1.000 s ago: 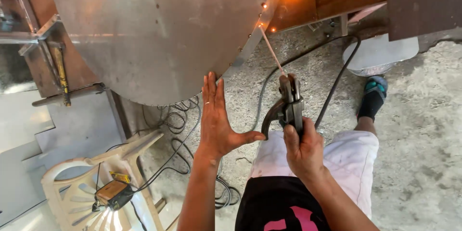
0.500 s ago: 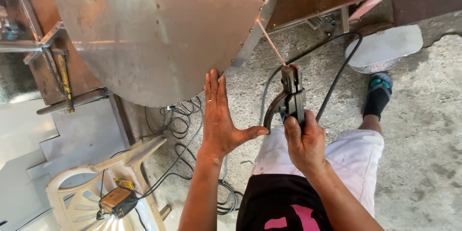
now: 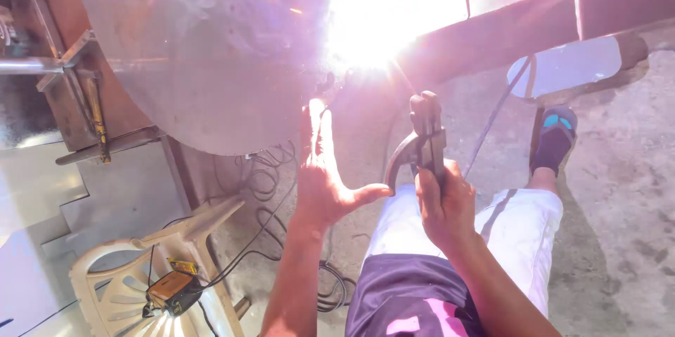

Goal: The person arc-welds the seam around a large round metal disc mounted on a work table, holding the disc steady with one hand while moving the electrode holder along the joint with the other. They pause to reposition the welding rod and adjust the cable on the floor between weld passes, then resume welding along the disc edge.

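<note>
White-violet glare from the welding arc (image 3: 373, 21) washes out the top middle of my view, right where the large rounded grey sheet-metal panel (image 3: 211, 63) meets the dark steel beam (image 3: 492, 35). My right hand (image 3: 443, 203) is wrapped in a closed fist around the dark metal electrode holder (image 3: 425, 137), its thin rod slanting up into the flash — the rod's tip is lost in the glare. A black cable (image 3: 492, 115) runs from the holder up and to the right.

My left hand (image 3: 323, 168) is flat and open, fingers together and pointing up, thumb spread out toward the holder; its fingertips reach the panel's lower edge, though I cannot tell whether they touch it. Below my arms I see white shorts (image 3: 520, 231) and a foot in a dark sandal (image 3: 554, 139) on the concrete floor (image 3: 626, 203). At lower left stands a cream plastic chair (image 3: 126, 281) with a small yellow-and-black device (image 3: 172, 291) on it — loose black wires (image 3: 267, 182) lie just beside it.
</note>
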